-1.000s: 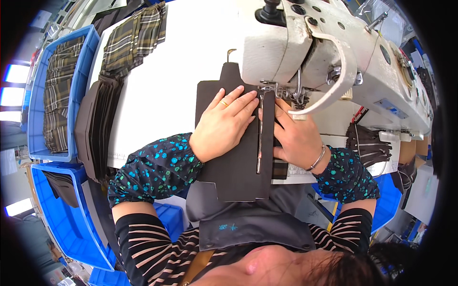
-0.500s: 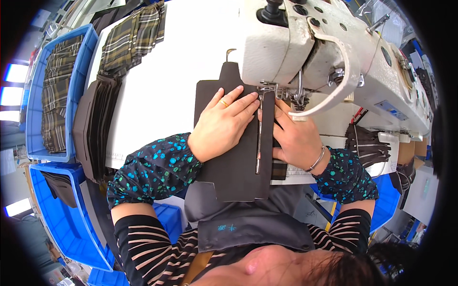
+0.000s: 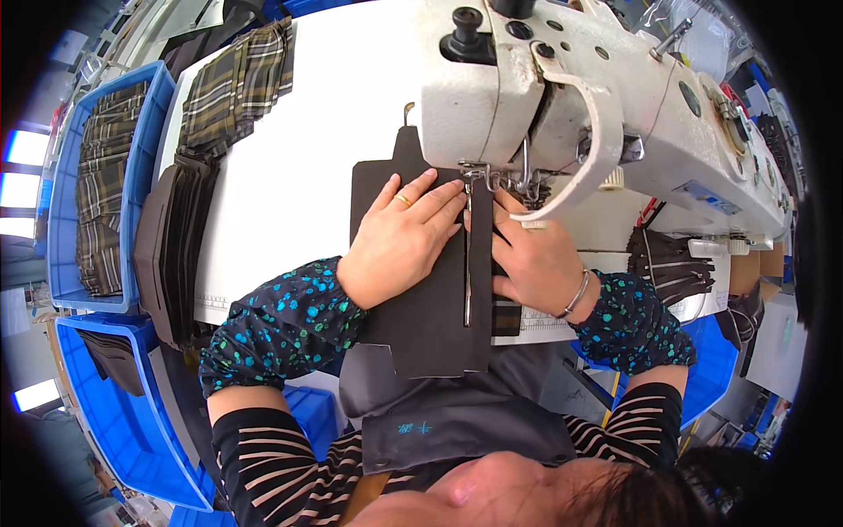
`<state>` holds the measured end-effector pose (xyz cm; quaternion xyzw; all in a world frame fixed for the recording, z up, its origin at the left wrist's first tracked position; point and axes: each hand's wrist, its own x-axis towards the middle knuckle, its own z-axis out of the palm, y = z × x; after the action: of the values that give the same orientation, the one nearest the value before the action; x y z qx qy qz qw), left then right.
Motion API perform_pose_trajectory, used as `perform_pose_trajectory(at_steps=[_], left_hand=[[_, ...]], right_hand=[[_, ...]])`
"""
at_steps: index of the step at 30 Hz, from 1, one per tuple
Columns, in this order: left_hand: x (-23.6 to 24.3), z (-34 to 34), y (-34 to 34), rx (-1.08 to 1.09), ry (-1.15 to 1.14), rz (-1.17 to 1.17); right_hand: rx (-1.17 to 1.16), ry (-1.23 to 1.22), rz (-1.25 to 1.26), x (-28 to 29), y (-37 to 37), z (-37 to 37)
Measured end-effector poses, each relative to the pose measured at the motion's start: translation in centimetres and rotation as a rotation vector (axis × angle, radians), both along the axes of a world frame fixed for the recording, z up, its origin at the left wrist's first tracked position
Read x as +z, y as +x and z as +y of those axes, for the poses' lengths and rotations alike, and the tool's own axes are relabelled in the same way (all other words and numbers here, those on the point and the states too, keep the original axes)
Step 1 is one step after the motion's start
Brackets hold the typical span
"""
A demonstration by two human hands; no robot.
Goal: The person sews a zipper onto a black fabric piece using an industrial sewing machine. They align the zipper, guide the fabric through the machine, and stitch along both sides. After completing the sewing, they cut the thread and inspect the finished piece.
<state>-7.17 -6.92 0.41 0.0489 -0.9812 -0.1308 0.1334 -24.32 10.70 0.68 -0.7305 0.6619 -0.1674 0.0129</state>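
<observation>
A dark brown fabric panel (image 3: 430, 307) with a zipper (image 3: 468, 263) along it lies on the white table (image 3: 299, 167) under the needle of a white sewing machine (image 3: 597, 105). My left hand (image 3: 399, 237) presses flat on the panel, fingers spread toward the presser foot (image 3: 479, 176). On the other side of the zipper my right hand (image 3: 531, 259) rests on the fabric edge, fingers curled against it next to the foot.
A stack of dark brown pieces (image 3: 171, 246) and plaid pieces (image 3: 233, 83) lie at the table's left. Blue bins (image 3: 66, 220) with plaid and dark fabric stand further left. Several dark zippered pieces (image 3: 667, 263) lie at the right under the machine.
The panel and both hands have shifted slightly toward the needle; otherwise nothing has visibly changed.
</observation>
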Motion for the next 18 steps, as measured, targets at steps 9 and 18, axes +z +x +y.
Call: perform_pose_trajectory(at_steps=[9, 18], left_hand=[[0.4, 0.1, 0.0, -0.001, 0.023, 0.044], [0.4, -0.1, 0.2, -0.01, -0.015, -0.002]], right_hand=[[-0.128, -0.115, -0.015, 1.7, -1.3, 1.2], [-0.092, -0.11, 0.047, 0.2, -0.2, -0.5]])
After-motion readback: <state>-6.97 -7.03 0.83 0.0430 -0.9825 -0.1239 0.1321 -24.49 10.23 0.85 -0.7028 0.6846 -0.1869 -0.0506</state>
